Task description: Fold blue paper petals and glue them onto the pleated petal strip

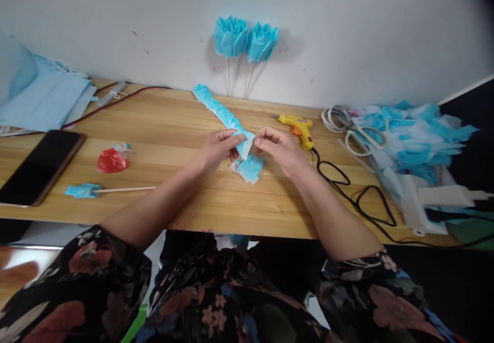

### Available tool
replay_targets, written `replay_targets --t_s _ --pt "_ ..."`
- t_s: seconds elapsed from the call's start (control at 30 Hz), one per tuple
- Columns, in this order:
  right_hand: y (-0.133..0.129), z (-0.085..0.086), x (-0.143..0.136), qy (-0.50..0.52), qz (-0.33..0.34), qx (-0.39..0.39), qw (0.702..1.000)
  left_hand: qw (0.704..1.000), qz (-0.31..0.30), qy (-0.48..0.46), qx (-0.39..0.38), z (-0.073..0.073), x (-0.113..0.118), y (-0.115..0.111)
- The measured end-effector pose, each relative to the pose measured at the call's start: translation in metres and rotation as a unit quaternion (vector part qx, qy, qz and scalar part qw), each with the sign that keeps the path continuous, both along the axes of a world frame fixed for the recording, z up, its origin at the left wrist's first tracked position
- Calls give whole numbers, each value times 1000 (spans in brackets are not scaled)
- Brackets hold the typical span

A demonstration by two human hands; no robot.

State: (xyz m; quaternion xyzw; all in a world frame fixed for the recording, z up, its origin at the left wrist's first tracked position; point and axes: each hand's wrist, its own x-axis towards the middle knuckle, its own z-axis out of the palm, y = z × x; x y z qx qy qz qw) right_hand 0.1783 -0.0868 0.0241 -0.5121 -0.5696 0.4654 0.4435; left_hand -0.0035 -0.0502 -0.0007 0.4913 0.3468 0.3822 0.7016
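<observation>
Between my two hands is a small blue-and-white fabric piece (244, 146), held above the wooden table. My left hand (222, 147) pinches it with the thumb on top. The fingers of my right hand (276, 146) are closed at its right edge. Just below lies a small pile of blue fabric pieces (250, 168). A row of overlapping folded blue petals (216, 107) runs from behind my hands toward the wall. On the left, a wooden stick with a small blue bud (84, 191) lies flat.
Two blue fabric flowers (230, 37) on sticks lean against the wall. A yellow glue gun (299, 126), its black cord, scissors (365, 140), tape rolls (336, 118), a scrap heap (420, 132) and a power strip (419, 204) are right. Left are a phone (40, 165), face masks (46, 93) and a red wrapper (111, 160).
</observation>
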Motion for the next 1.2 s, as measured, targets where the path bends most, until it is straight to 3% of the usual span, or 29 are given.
replay_targets --t_s 0.33,0.57,0.73,1.03,1.2 --pt "2 -4 3 -9 -32 41 999 998 50 16 23 0 0 2" --pt "-1 0 -2 -17 12 -4 1000 994 47 64 77 6 -1 -4" --pt "1 -5 -2 -18 8 -12 1000 991 35 81 98 9 0 -6" --pt "2 -4 0 -30 15 5 999 1000 -15 20 13 0 -1 -4" --pt "3 -4 2 -47 8 10 999 999 -29 -12 -7 2 -1 -4"
